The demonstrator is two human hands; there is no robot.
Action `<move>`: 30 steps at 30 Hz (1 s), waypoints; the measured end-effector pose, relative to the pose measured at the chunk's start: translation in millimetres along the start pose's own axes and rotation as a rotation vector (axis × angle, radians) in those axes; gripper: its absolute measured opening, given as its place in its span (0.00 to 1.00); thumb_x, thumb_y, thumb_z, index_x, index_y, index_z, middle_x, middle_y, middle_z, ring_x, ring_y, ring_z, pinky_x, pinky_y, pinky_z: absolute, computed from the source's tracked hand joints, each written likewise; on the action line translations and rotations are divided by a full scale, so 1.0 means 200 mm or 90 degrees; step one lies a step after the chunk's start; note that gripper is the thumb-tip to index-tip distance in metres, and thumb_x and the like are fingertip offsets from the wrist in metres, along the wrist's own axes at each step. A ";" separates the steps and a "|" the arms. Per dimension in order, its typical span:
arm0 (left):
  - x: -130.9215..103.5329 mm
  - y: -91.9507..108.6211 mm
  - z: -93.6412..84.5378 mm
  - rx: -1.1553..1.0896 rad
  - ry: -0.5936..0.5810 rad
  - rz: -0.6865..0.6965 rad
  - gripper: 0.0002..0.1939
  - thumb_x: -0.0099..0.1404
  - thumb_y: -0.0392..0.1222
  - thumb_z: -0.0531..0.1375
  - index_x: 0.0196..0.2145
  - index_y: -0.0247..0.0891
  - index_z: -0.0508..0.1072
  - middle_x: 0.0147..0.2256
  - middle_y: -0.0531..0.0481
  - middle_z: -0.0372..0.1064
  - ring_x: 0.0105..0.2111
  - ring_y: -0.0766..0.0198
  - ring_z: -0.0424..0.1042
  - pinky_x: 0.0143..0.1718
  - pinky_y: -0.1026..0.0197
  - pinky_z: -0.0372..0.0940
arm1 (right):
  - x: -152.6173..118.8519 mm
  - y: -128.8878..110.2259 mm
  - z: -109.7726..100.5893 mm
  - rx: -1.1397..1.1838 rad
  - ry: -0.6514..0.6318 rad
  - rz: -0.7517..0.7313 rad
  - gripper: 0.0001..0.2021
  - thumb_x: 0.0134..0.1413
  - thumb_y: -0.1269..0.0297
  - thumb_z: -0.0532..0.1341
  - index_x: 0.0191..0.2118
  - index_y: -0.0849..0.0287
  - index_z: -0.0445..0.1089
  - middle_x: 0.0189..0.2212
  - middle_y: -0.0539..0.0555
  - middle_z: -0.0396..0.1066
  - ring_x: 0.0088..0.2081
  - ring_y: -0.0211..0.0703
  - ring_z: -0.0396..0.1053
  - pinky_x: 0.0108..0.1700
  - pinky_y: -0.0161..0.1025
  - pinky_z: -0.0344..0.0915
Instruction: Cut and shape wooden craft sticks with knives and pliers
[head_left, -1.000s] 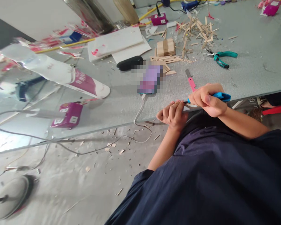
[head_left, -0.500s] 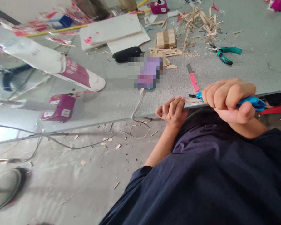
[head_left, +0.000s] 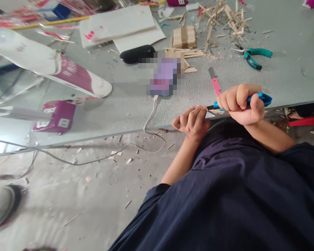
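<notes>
My left hand (head_left: 192,122) is closed on a thin wooden stick (head_left: 215,111) at the table's front edge, with the stick's free end pointing right. In my right hand (head_left: 242,103) is a blue utility knife (head_left: 264,99), its dark blade lying over the stick close to my left fingertips. Just behind my right hand lies a pink-handled folding blade (head_left: 215,85), its lower end partly hidden by my fingers. Whether the blade has cut into the stick is too small to tell.
Behind are teal pliers (head_left: 253,57), a bundle of sticks (head_left: 185,36), scattered sticks (head_left: 232,21), a phone (head_left: 163,76) on a white cable and a black case (head_left: 137,54). A white-and-purple package (head_left: 75,75) and purple box (head_left: 56,116) lie left.
My right hand has moved left with the knife, bringing the blade over the stick beside my left fingers. My left hand keeps its hold. The camera view has shifted slightly.
</notes>
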State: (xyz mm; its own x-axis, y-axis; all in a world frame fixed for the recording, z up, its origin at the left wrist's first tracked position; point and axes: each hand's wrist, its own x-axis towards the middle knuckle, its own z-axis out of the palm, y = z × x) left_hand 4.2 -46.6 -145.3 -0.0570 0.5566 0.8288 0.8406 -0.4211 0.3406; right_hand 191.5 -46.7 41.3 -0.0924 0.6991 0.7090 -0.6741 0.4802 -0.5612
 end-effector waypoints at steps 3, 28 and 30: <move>0.00 0.00 0.00 0.005 -0.027 -0.028 0.15 0.76 0.59 0.65 0.51 0.58 0.90 0.48 0.45 0.92 0.55 0.41 0.87 0.63 0.34 0.57 | 0.00 0.00 0.00 -0.029 0.033 0.052 0.41 0.68 0.35 0.70 0.19 0.51 0.46 0.11 0.39 0.39 0.14 0.31 0.38 0.24 0.38 0.47; 0.03 0.04 -0.01 -0.011 -0.081 -0.083 0.16 0.75 0.62 0.67 0.51 0.55 0.90 0.50 0.43 0.91 0.58 0.39 0.85 0.62 0.34 0.59 | -0.01 -0.05 -0.03 -0.030 0.005 0.071 0.34 0.75 0.45 0.66 0.22 0.51 0.48 0.14 0.40 0.38 0.18 0.33 0.35 0.27 0.41 0.46; 0.03 0.04 -0.02 -0.013 -0.094 -0.097 0.16 0.75 0.61 0.67 0.51 0.56 0.90 0.51 0.43 0.91 0.59 0.39 0.85 0.63 0.33 0.58 | 0.00 -0.04 -0.05 -0.039 0.026 0.085 0.35 0.74 0.44 0.67 0.22 0.50 0.47 0.13 0.40 0.39 0.18 0.34 0.35 0.26 0.42 0.46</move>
State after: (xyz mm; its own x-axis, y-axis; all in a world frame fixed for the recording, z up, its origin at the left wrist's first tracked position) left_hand 9.3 -48.9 -135.4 -0.1020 0.7126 0.6941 0.8172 -0.3379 0.4669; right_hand 204.2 -43.9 41.2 -0.1470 0.7790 0.6095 -0.6113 0.4129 -0.6751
